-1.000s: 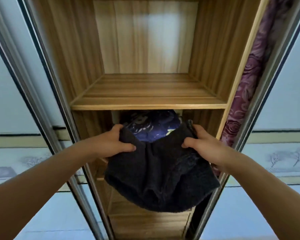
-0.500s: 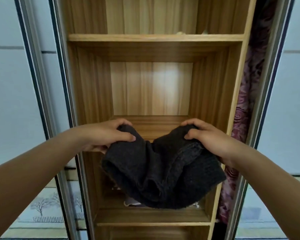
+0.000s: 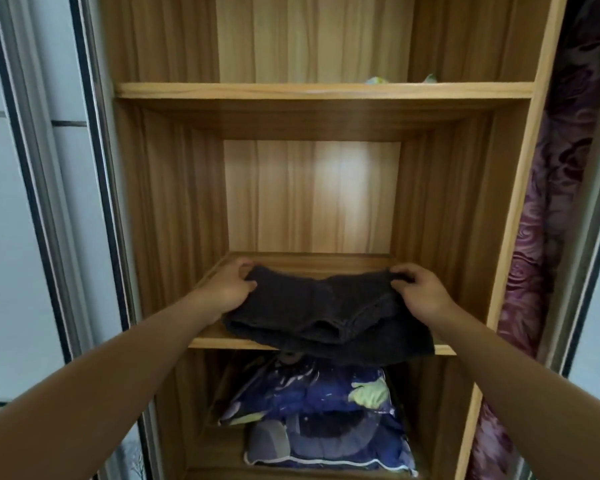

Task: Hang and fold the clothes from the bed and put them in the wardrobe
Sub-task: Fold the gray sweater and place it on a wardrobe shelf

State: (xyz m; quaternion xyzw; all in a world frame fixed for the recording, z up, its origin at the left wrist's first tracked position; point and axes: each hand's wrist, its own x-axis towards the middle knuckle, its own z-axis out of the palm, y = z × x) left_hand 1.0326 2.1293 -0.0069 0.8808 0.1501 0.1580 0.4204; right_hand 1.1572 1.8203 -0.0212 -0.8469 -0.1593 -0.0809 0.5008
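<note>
two grips, left hand [image 3: 231,289] and right hand [image 3: 421,294], pinching dark garment [image 3: 319,313], edge overhanging shelf [image 3: 219,342] (room behind)

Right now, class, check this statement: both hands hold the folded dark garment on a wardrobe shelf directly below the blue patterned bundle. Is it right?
Not quite. The head view shows the left hand and right hand holding the folded dark garment on a wardrobe shelf directly above the blue patterned bundle, not below it. The rest stands.
</note>
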